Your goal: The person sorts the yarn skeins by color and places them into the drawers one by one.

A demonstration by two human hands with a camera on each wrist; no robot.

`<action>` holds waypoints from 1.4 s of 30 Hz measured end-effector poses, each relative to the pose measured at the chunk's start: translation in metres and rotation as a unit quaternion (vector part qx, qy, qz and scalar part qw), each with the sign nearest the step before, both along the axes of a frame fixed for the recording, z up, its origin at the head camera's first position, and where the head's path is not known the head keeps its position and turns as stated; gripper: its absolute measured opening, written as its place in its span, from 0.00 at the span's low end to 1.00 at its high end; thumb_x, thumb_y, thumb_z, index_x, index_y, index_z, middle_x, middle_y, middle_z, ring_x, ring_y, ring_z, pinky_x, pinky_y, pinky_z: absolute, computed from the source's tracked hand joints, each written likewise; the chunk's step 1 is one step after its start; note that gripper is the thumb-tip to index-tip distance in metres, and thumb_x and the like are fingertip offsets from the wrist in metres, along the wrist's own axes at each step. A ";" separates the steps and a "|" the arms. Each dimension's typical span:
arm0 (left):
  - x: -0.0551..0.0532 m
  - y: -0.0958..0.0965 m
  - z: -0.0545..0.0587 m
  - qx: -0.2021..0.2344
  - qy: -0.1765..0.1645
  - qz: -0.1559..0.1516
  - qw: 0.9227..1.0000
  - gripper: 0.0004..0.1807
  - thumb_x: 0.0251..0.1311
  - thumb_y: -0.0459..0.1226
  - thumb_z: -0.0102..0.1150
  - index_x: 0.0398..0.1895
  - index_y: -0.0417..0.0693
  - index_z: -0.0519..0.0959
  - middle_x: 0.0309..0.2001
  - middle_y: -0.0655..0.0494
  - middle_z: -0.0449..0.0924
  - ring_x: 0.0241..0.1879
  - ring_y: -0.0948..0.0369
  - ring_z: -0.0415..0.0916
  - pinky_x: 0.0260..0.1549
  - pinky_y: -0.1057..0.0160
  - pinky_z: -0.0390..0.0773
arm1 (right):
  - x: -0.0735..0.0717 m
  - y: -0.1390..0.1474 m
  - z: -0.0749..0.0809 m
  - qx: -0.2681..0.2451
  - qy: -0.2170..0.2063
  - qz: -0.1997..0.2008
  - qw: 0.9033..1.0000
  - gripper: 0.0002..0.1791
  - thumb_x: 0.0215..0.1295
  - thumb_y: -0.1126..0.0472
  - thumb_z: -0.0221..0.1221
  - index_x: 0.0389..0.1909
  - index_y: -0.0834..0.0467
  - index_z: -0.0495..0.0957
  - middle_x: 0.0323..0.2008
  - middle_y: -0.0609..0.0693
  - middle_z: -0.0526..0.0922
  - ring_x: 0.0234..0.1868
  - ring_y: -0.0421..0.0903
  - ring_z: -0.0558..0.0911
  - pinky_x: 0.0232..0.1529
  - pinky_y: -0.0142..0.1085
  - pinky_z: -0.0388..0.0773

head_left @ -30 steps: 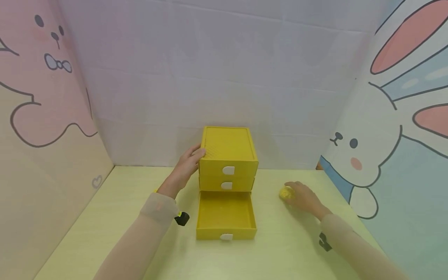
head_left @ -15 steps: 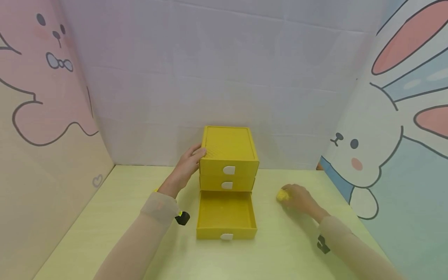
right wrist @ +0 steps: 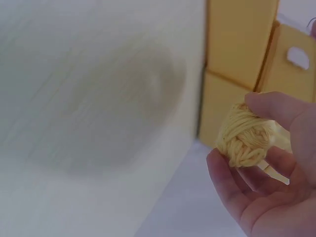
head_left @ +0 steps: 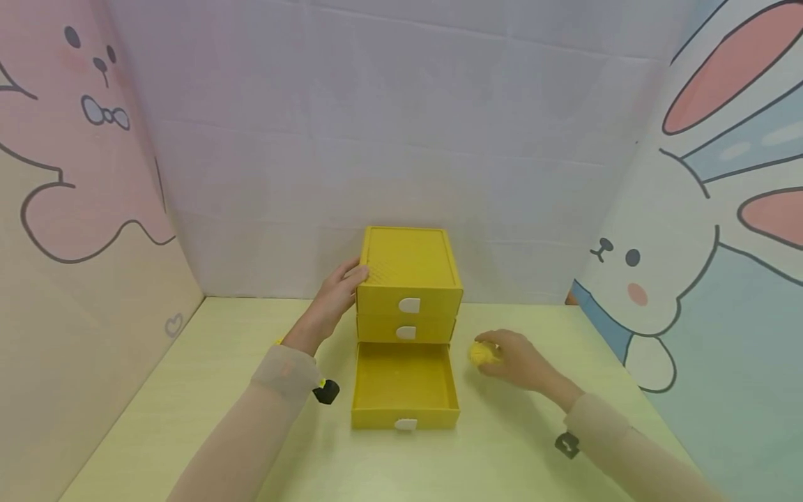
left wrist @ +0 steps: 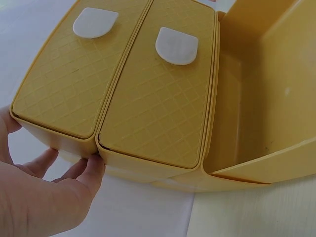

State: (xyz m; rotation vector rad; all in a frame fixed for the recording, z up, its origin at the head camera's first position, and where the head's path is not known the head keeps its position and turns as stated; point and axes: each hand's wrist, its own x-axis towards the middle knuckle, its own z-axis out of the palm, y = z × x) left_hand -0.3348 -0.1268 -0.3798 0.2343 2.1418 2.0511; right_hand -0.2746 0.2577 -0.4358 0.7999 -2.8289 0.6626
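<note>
A small yellow drawer unit [head_left: 410, 259] stands against the back wall, its two upper drawers closed and the bottom drawer [head_left: 404, 380] pulled out with nothing in it. My left hand [head_left: 329, 301] rests on the unit's left side, thumb at the top edge; in the left wrist view the fingertips [left wrist: 94, 165] touch the side wall. To the right of the bottom drawer, my right hand [head_left: 517, 359] holds a ball of yellow yarn [head_left: 483, 353]. The right wrist view shows this yarn ball [right wrist: 246, 138] pinched between thumb and fingers, off the table, its shadow lying below.
White tabs [head_left: 410, 305] mark the drawer fronts. The pale yellow table [head_left: 219, 390] extends on both sides of the unit. A plain cloth wall [head_left: 401, 139] closes the back, with cartoon-printed panels [head_left: 740, 335] at left and right.
My right hand has carried the yarn ball leftward, from the right part of the table to near the pulled-out drawer. My left hand and the drawer unit have stayed in place.
</note>
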 end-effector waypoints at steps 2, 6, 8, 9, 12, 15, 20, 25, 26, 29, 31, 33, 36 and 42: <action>-0.001 0.000 0.000 0.000 0.002 -0.001 1.000 0.39 0.81 0.56 0.50 0.87 0.59 0.51 0.83 0.48 0.55 0.82 0.45 0.53 0.82 0.43 0.54 | 0.004 -0.009 0.004 -0.009 0.003 0.011 1.000 0.25 0.60 0.63 0.75 0.58 0.65 0.83 0.54 0.60 0.88 0.53 0.60 0.85 0.54 0.57 0.84; -0.001 -0.001 -0.001 0.004 0.004 -0.004 1.000 0.39 0.81 0.56 0.50 0.88 0.58 0.51 0.83 0.47 0.55 0.82 0.44 0.52 0.82 0.43 0.54 | 0.011 -0.026 0.009 -0.009 0.017 0.026 0.999 0.25 0.60 0.63 0.76 0.58 0.64 0.84 0.54 0.58 0.88 0.51 0.57 0.86 0.51 0.52 0.85; -0.001 -0.001 0.000 0.006 0.004 -0.006 1.000 0.39 0.81 0.56 0.50 0.88 0.58 0.51 0.83 0.47 0.54 0.83 0.44 0.52 0.82 0.42 0.53 | 0.013 -0.035 0.010 -0.005 0.018 0.030 0.999 0.26 0.60 0.63 0.76 0.59 0.64 0.83 0.54 0.57 0.88 0.51 0.55 0.86 0.51 0.50 0.85; -0.001 -0.001 0.000 0.006 0.003 -0.006 1.000 0.39 0.81 0.56 0.50 0.88 0.58 0.50 0.83 0.47 0.54 0.83 0.44 0.52 0.82 0.42 0.52 | 0.014 -0.040 0.011 -0.004 0.019 0.034 0.999 0.26 0.60 0.62 0.76 0.59 0.64 0.83 0.54 0.57 0.88 0.51 0.55 0.86 0.51 0.50 0.85; -0.001 -0.001 0.000 0.007 0.003 -0.008 1.000 0.40 0.81 0.56 0.50 0.88 0.58 0.50 0.84 0.46 0.54 0.83 0.44 0.51 0.82 0.42 0.52 | 0.016 -0.054 0.013 -0.003 0.012 0.040 0.999 0.27 0.60 0.62 0.76 0.60 0.63 0.83 0.54 0.56 0.88 0.51 0.54 0.86 0.53 0.50 0.85; 0.000 -0.001 0.000 0.008 0.002 -0.007 1.000 0.39 0.81 0.56 0.50 0.88 0.58 0.50 0.84 0.47 0.53 0.83 0.44 0.51 0.82 0.43 0.53 | 0.018 -0.068 0.013 -0.003 0.001 0.046 0.999 0.26 0.61 0.62 0.75 0.60 0.62 0.83 0.54 0.55 0.87 0.53 0.55 0.85 0.56 0.52 0.84; 0.000 -0.001 0.000 0.003 0.002 -0.003 1.000 0.39 0.82 0.55 0.50 0.88 0.59 0.51 0.84 0.47 0.53 0.83 0.45 0.52 0.82 0.43 0.54 | 0.016 -0.094 0.005 -0.015 -0.013 0.063 0.998 0.23 0.59 0.64 0.74 0.56 0.62 0.85 0.51 0.53 0.88 0.51 0.53 0.85 0.56 0.50 0.84; 0.000 0.000 -0.001 0.002 0.004 -0.001 1.000 0.39 0.82 0.55 0.50 0.87 0.58 0.51 0.83 0.48 0.54 0.82 0.45 0.52 0.82 0.43 0.54 | 0.010 -0.117 -0.013 0.001 -0.003 0.082 0.997 0.22 0.58 0.64 0.74 0.54 0.61 0.85 0.49 0.51 0.89 0.51 0.51 0.84 0.56 0.46 0.84; 0.000 0.000 -0.001 0.002 0.004 -0.001 1.000 0.39 0.81 0.55 0.50 0.87 0.59 0.51 0.83 0.48 0.55 0.82 0.45 0.53 0.82 0.43 0.54 | 0.009 -0.121 -0.017 0.005 -0.005 0.082 0.997 0.22 0.59 0.64 0.74 0.55 0.61 0.85 0.50 0.51 0.89 0.51 0.50 0.84 0.56 0.46 0.83; 0.000 0.000 -0.001 0.005 0.007 -0.005 1.000 0.39 0.81 0.55 0.50 0.88 0.58 0.51 0.83 0.46 0.56 0.82 0.45 0.53 0.82 0.42 0.53 | 0.008 -0.133 -0.025 0.009 -0.017 0.083 0.996 0.22 0.60 0.63 0.74 0.55 0.61 0.85 0.51 0.52 0.89 0.53 0.51 0.84 0.58 0.46 0.83; 0.000 0.000 -0.002 0.004 0.006 -0.005 1.000 0.39 0.81 0.56 0.50 0.88 0.58 0.51 0.83 0.46 0.56 0.82 0.44 0.53 0.82 0.42 0.53 | 0.008 -0.141 -0.029 0.015 -0.020 0.083 0.996 0.22 0.60 0.62 0.74 0.56 0.60 0.85 0.52 0.52 0.89 0.54 0.51 0.85 0.59 0.47 0.83; 0.001 -0.001 -0.002 0.004 0.004 -0.003 1.000 0.39 0.81 0.56 0.50 0.87 0.59 0.51 0.83 0.46 0.56 0.82 0.44 0.53 0.82 0.42 0.53 | 0.008 -0.148 -0.032 0.024 -0.023 0.081 0.996 0.22 0.61 0.61 0.74 0.56 0.60 0.85 0.52 0.52 0.88 0.55 0.52 0.84 0.61 0.47 0.82; 0.001 -0.001 -0.001 0.003 0.001 -0.002 1.000 0.39 0.81 0.56 0.50 0.88 0.60 0.51 0.84 0.47 0.54 0.83 0.44 0.52 0.82 0.41 0.53 | 0.008 -0.158 -0.034 0.036 -0.025 0.077 0.996 0.24 0.61 0.59 0.75 0.58 0.60 0.85 0.53 0.51 0.88 0.55 0.52 0.84 0.62 0.46 0.82; 0.001 -0.001 0.000 0.004 -0.001 0.000 1.000 0.39 0.81 0.56 0.51 0.88 0.60 0.51 0.84 0.46 0.54 0.83 0.44 0.51 0.82 0.41 0.53 | 0.005 -0.173 -0.037 0.046 -0.037 0.070 0.996 0.24 0.64 0.56 0.74 0.60 0.58 0.85 0.54 0.49 0.88 0.56 0.50 0.83 0.63 0.44 0.81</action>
